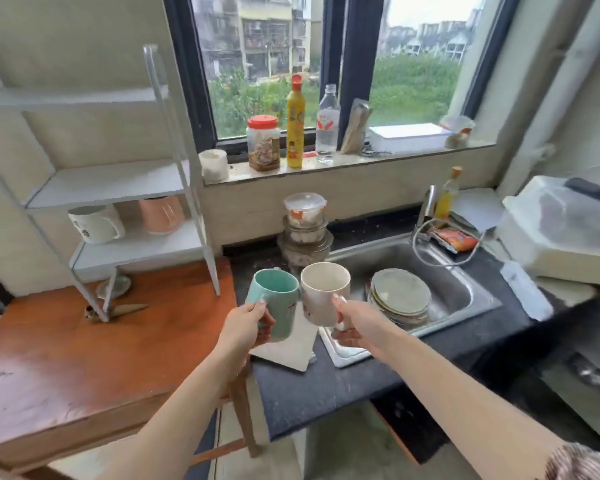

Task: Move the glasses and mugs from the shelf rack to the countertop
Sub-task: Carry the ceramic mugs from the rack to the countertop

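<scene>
Mugs in both hands, held above the left end of the dark tabletop [326, 389], not set down yet. L grip [246, 323] is curled round the handle side of the teal mug [274, 299], thumb up near the rim. R grip [352, 323] holds the cream mug [323, 292] the same way, thumb on the wall, fingers at the handle. Both mugs are upright, mouths up, side by side; can't tell if the walls touch. Step in hand looks like the put-down. Best done w/ a gap kept between the two, since glazed ceramic chips if knocked. Aim for bare tabletop nearer the front edge, off the white sheet [288, 351] at the left edge, which looks thin & may slide, and off the sink [465, 289] rim to the right, where a base half-on would tip. Lower flat, base first, let go only once the weight is down. Mugs look like smooth glazed ceramic, near-cylindrical, hard, prob. slippery if damp; the cream one has a faint print. Tabletop is dark, matt, speckled, stone-like, so a hard landing risks chips. Sink is brushed steel w/ a stack of round plates [400, 294] inside. The rack [111, 183], thin pale metal posts w/ flat shelves, stands on the wood tabletop [84, 358]. Its bottom shelf holds a white mug [94, 223] & a pink mug [161, 214], so approx. half the job looks left.
</scene>
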Action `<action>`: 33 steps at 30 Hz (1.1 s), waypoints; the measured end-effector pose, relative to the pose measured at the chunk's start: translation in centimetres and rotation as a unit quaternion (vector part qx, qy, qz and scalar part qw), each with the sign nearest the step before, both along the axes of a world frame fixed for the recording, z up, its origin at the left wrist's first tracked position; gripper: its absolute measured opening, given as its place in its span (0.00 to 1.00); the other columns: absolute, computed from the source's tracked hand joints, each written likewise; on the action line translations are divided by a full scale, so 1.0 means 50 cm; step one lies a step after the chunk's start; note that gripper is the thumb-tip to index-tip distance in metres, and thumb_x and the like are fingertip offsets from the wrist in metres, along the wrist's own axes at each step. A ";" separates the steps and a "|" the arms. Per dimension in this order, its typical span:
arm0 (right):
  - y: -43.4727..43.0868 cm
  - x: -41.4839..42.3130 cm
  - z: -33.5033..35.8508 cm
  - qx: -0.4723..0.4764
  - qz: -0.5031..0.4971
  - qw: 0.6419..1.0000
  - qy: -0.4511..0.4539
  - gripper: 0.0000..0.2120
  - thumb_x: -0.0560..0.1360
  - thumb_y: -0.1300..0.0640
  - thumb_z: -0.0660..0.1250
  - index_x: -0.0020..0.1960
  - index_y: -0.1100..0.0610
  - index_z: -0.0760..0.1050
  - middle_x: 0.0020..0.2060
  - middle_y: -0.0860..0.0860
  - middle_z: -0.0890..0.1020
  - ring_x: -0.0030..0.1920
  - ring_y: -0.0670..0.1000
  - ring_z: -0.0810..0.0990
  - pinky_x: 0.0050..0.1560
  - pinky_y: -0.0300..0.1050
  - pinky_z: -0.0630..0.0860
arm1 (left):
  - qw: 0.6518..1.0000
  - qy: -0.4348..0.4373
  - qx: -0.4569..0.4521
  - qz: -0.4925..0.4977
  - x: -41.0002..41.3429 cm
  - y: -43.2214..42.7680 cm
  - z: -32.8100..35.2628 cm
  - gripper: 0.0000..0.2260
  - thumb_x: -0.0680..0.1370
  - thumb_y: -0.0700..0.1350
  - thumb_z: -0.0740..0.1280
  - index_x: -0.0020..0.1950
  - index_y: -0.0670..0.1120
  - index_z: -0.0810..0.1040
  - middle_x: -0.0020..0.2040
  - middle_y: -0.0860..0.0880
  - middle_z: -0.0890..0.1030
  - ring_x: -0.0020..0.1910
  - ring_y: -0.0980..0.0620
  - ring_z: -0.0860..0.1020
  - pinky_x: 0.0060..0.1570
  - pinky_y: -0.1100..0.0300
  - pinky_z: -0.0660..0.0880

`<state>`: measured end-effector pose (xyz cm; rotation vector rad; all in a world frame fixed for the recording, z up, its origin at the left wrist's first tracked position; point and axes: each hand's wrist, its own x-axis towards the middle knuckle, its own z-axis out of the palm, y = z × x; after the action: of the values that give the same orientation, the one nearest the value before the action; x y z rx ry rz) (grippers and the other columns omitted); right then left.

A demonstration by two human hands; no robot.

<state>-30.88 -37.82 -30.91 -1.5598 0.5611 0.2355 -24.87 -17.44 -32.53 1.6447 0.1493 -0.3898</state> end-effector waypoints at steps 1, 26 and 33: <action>-0.033 -0.034 -0.005 0.007 -0.020 1.000 0.002 0.19 0.79 0.45 0.61 0.37 0.57 0.69 0.39 0.56 0.72 0.38 0.54 0.77 0.38 0.42 0.75 | 1.000 0.012 -0.003 -0.012 -0.024 -0.041 -0.003 0.18 0.81 0.45 0.59 0.31 0.45 0.73 0.34 0.45 0.75 0.30 0.50 0.72 0.29 0.63 0.72; -0.820 -0.768 -0.092 0.032 -0.510 0.858 0.059 0.19 0.79 0.44 0.60 0.38 0.57 0.69 0.43 0.56 0.78 0.40 0.57 0.81 0.33 0.42 0.76 | 0.907 0.210 -0.002 -0.366 -0.517 -1.090 -0.084 0.06 0.78 0.42 0.63 0.43 0.42 0.76 0.35 0.48 0.77 0.33 0.54 0.76 0.28 0.63 0.74; -1.078 -0.880 -0.122 0.053 -0.579 0.809 0.092 0.19 0.79 0.44 0.60 0.38 0.57 0.69 0.48 0.57 0.78 0.40 0.56 0.80 0.36 0.43 0.76 | 0.852 0.272 0.046 -0.446 -0.602 -1.418 -0.131 0.05 0.78 0.44 0.65 0.46 0.43 0.76 0.35 0.49 0.79 0.34 0.54 0.77 0.28 0.63 0.75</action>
<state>-74.87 -91.72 -37.00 -0.8530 1.5148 -0.5212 -54.96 -88.33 -39.10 1.5734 -0.2001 -1.5828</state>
